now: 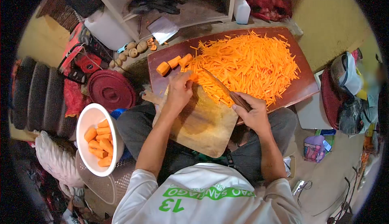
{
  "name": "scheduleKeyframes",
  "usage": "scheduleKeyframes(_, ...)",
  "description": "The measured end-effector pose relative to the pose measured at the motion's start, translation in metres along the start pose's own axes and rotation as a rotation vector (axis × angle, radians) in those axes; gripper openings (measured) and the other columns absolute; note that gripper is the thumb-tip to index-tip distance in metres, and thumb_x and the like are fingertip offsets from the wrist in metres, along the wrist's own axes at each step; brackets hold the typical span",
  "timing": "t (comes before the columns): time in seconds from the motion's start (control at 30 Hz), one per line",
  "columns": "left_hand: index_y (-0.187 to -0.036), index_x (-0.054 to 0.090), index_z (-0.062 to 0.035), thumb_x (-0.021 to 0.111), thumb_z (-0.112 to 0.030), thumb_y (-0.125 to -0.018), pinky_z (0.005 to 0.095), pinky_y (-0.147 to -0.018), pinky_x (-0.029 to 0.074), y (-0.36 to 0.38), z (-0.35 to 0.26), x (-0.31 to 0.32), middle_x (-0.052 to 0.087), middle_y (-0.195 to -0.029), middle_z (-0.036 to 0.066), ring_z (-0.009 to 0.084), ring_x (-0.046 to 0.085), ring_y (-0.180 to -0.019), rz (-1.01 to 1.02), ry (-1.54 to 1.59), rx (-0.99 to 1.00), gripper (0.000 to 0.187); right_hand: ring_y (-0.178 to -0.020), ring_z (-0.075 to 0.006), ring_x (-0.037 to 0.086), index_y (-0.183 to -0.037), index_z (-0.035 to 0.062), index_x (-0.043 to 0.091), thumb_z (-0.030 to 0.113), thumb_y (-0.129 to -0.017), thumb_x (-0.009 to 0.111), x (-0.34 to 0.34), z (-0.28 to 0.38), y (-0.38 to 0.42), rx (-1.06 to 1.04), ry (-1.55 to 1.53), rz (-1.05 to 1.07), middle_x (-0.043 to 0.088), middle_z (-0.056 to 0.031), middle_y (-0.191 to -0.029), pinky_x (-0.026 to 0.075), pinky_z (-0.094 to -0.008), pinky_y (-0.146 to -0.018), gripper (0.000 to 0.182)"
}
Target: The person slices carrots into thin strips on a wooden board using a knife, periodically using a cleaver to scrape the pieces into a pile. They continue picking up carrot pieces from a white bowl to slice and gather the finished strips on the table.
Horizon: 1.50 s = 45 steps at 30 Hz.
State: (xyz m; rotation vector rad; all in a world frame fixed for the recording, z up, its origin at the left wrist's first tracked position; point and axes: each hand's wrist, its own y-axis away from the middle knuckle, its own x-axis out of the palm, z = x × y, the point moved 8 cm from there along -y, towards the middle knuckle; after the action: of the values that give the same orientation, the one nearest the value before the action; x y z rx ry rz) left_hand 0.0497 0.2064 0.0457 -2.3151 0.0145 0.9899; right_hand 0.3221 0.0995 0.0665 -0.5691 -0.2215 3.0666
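My right hand [254, 112] is wrapped round the wooden handle of a knife [216, 83], whose blade points up and left over the cut carrot. My left hand [180, 90] is closed above the upper left of a wooden cutting board [202, 131], its fingertips on an orange carrot piece [193, 77]. The board rests on my lap against a dark red table [156, 54]. Carrot sticks [251, 64] form a large heap beyond the knife. Several thick carrot chunks [163, 68] lie at the heap's left.
A white bowl [81, 131] of peeled carrot pieces [99, 141] stands at my left. Near it are a dark red lid [111, 89] and several potatoes [133, 52]. Behind the table are a white bottle [242, 10] and shelves. A purple bag [314, 148] lies on the right floor.
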Motion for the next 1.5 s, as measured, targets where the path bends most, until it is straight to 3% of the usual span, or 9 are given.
scheduleKeyframes(0.27, -0.112, 0.076, 0.0026, 0.073, 0.01, -0.083, 0.0502, -0.078, 0.054, 0.003, -0.006, -0.015, 0.073, -0.099, 0.024, 0.0451, 0.07, -0.088, -0.003, 0.142, -0.115, 0.031, -0.082, -0.0095, 0.073, -0.129, -0.0013, 0.076, 0.01, -0.09, 0.085, 0.004, -0.006, -0.002, -0.011, -0.023, -0.028, 0.082, -0.0075, -0.096, 0.06, -0.0289, -0.076, 0.042)
scheduleKeyframes(0.5, -0.106, 0.076, 0.0032, 0.07, 0.011, -0.082, 0.0462, -0.077, 0.054, 0.004, -0.025, -0.023, 0.075, -0.096, 0.021, 0.0403, 0.071, -0.086, 0.048, 0.141, -0.032, 0.026, -0.074, -0.0058, 0.067, -0.13, -0.0051, 0.075, 0.006, -0.093, 0.083, 0.01, 0.001, 0.004, 0.025, -0.079, -0.029, 0.074, -0.0009, -0.089, 0.055, -0.0245, -0.067, 0.04)
scheduleKeyframes(0.57, -0.107, 0.076, 0.0031, 0.069, 0.011, -0.082, 0.0442, -0.076, 0.054, 0.008, -0.032, -0.029, 0.075, -0.095, 0.02, 0.0383, 0.072, -0.085, 0.022, 0.133, 0.004, 0.027, -0.086, -0.0082, 0.071, -0.129, -0.0048, 0.075, 0.008, -0.093, 0.083, 0.009, 0.008, 0.008, 0.09, -0.104, -0.012, 0.079, -0.0052, -0.099, 0.058, -0.0272, -0.079, 0.039)
scheduleKeyframes(0.8, -0.109, 0.077, 0.0021, 0.073, 0.007, -0.085, 0.0413, -0.079, 0.057, 0.02, -0.048, -0.039, 0.075, -0.093, 0.019, 0.034, 0.074, -0.087, 0.306, 0.365, -0.13, 0.025, -0.094, -0.0103, 0.073, -0.129, -0.0058, 0.074, 0.009, -0.095, 0.082, 0.009, 0.024, 0.041, 0.192, -0.027, 0.043, 0.081, -0.0079, -0.103, 0.059, -0.0286, -0.087, 0.039)
scheduleKeyframes(0.97, -0.111, 0.074, 0.003, 0.071, 0.006, -0.084, 0.0448, -0.08, 0.057, 0.058, -0.048, -0.039, 0.073, -0.094, 0.021, 0.039, 0.073, -0.089, 0.585, 0.348, -0.214, 0.027, -0.078, -0.0134, 0.072, -0.132, -0.0001, 0.074, 0.011, -0.095, 0.08, 0.014, 0.037, 0.069, 0.187, 0.052, 0.176, 0.079, -0.0111, -0.094, 0.059, -0.0316, -0.072, 0.039)
scheduleKeyframes(1.07, -0.112, 0.073, 0.0014, 0.072, 0.004, -0.082, 0.0485, -0.083, 0.057, 0.067, -0.049, -0.041, 0.07, -0.103, 0.02, 0.0416, 0.071, -0.095, 0.478, 0.186, -0.057, 0.03, -0.073, -0.0125, 0.07, -0.131, -0.0002, 0.074, 0.014, -0.1, 0.076, 0.022, 0.049, 0.068, 0.145, 0.054, 0.231, 0.078, -0.0087, -0.091, 0.058, -0.0319, -0.068, 0.034)
scheduleKeyframes(1.27, -0.118, 0.071, -0.0013, 0.077, 0.0, -0.08, 0.0511, -0.093, 0.055, 0.08, -0.068, -0.055, 0.064, -0.121, 0.02, 0.044, 0.066, -0.11, 0.415, 0.032, -0.048, 0.038, -0.079, -0.0165, 0.071, -0.129, -0.0028, 0.072, 0.02, -0.104, 0.07, 0.043, 0.047, 0.037, 0.172, 0.159, 0.349, 0.073, -0.0155, -0.087, 0.057, -0.0376, -0.072, 0.033)
scheduleKeyframes(1.3, -0.117, 0.071, -0.0011, 0.077, 0.0, -0.081, 0.0509, -0.095, 0.054, 0.084, -0.07, -0.057, 0.064, -0.119, 0.02, 0.0438, 0.065, -0.111, 0.371, 0.048, -0.042, 0.037, -0.084, -0.023, 0.074, -0.128, -0.0031, 0.071, 0.02, -0.104, 0.07, 0.046, 0.048, 0.03, 0.142, 0.184, 0.321, 0.072, -0.0213, -0.09, 0.057, -0.0397, -0.076, 0.034)
scheduleKeyframes(1.5, -0.109, 0.072, -0.0002, 0.077, 0.0, -0.08, 0.049, -0.1, 0.052, 0.106, -0.062, -0.051, 0.062, -0.113, 0.019, 0.0415, 0.062, -0.11, 0.234, 0.136, 0.004, 0.03, -0.088, -0.028, 0.077, -0.134, -0.0013, 0.07, 0.02, -0.102, 0.071, 0.048, 0.063, 0.019, 0.091, 0.252, 0.218, 0.076, -0.0249, -0.099, 0.058, -0.0399, -0.079, 0.038)
